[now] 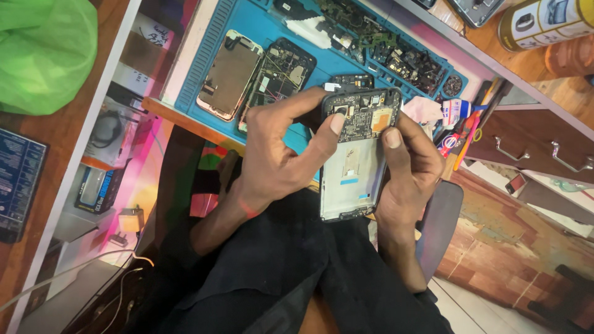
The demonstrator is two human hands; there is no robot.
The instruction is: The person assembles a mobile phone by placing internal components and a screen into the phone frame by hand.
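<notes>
While gripped by both hands point(346, 154), opened phone point(356, 161) above cluttered blue mat point(272, 25).

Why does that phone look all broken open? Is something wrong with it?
The phone held between the left hand and right hand has no back cover, so its circuit board shows. Two more opened phones lie on the blue mat, with loose parts scattered along its far edge.

blue repair mat point(204, 68); two opened phones point(230, 74) | green bag point(43, 52) | drawers point(532, 148)
</notes>
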